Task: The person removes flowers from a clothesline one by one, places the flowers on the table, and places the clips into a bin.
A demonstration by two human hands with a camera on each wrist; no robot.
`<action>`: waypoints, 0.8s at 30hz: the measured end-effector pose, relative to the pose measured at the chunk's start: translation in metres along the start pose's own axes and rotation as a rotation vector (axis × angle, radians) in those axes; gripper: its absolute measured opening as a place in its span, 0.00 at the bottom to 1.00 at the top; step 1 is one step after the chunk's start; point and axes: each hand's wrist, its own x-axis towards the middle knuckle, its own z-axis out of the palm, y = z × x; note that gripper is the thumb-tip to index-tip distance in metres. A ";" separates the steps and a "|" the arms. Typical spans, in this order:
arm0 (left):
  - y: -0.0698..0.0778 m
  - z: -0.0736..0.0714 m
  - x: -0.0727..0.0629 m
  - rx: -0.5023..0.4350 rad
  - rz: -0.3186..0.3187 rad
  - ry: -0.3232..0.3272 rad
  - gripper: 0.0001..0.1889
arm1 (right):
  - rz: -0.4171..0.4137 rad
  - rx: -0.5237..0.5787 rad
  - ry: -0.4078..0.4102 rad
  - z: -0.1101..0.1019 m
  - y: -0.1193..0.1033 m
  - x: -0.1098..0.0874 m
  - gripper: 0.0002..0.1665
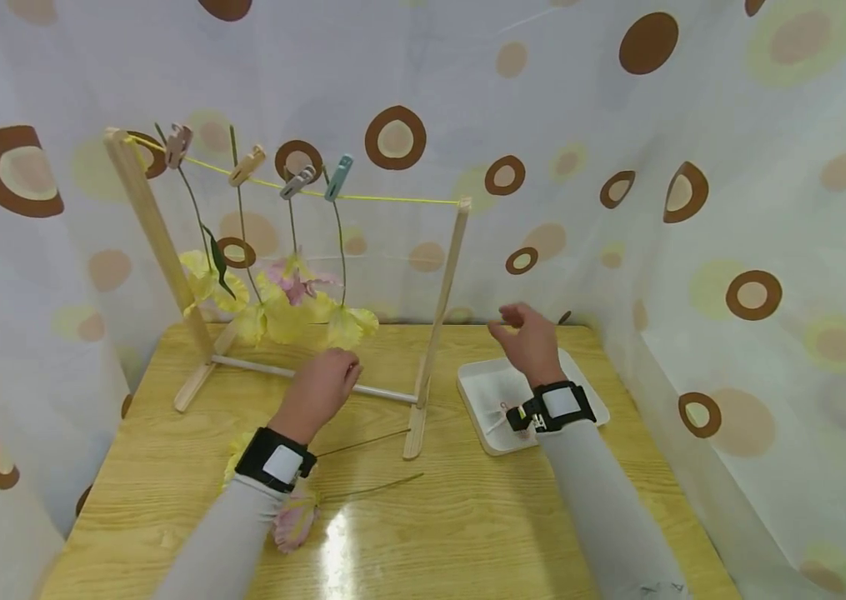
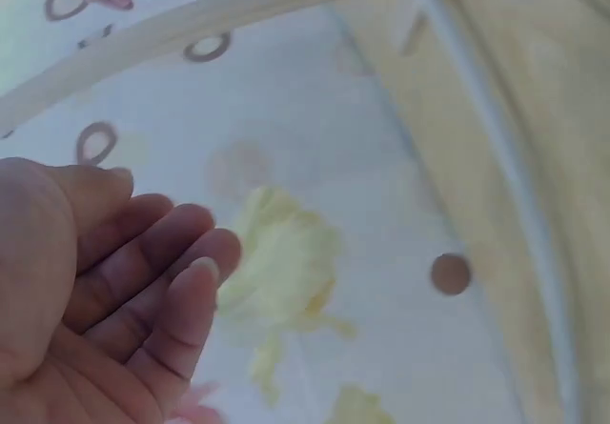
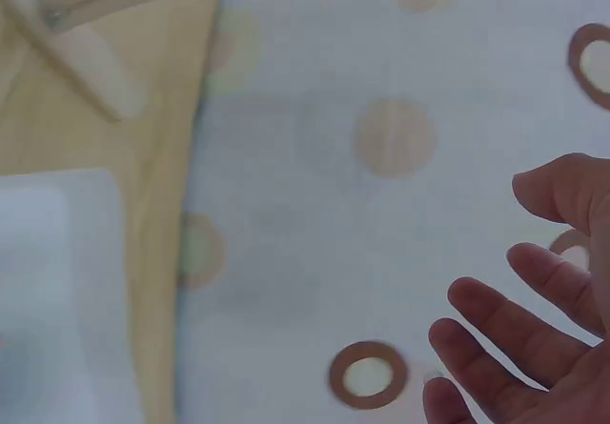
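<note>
Loosely curled and holding nothing, my left hand (image 1: 320, 390) is in front of the wooden frame, just below the hanging yellow flowers (image 1: 351, 325). In the left wrist view its palm (image 2: 57, 329) shows bare, with a yellow flower (image 2: 286, 252) beyond the fingertips. My right hand (image 1: 530, 340) hovers above the white tray (image 1: 473, 387), fingers spread and relaxed; the right wrist view shows nothing in its fingers (image 3: 515, 333). Clothespins (image 1: 337, 178) clip several flower stems upside down to a yellow string (image 1: 407, 199). A pink-and-yellow flower (image 1: 295, 279) hangs among them.
The wooden frame's right post (image 1: 443, 304) stands between my hands, its foot (image 1: 415, 433) on the table (image 1: 483, 525). A pink flower (image 1: 295, 523) and a yellow one (image 1: 237, 454) lie partly under my left forearm. Small items (image 1: 499, 417) lie inside the tray.
</note>
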 end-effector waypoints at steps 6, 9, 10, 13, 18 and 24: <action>0.000 -0.029 0.018 -0.063 -0.037 0.220 0.07 | -0.172 0.125 0.141 -0.035 -0.073 0.019 0.20; -0.001 -0.038 0.024 -0.091 -0.064 0.302 0.08 | -0.242 0.161 0.196 -0.049 -0.102 0.027 0.17; -0.001 -0.041 0.026 -0.098 -0.071 0.320 0.08 | -0.264 0.167 0.213 -0.053 -0.111 0.029 0.16; -0.001 -0.048 0.031 -0.101 -0.087 0.353 0.08 | -0.316 0.177 0.240 -0.065 -0.137 0.033 0.15; 0.002 -0.062 0.039 -0.097 -0.116 0.385 0.10 | -0.386 0.161 0.259 -0.077 -0.172 0.035 0.15; 0.006 -0.073 0.049 -0.134 -0.153 0.417 0.13 | -0.429 0.208 0.245 -0.084 -0.212 0.037 0.13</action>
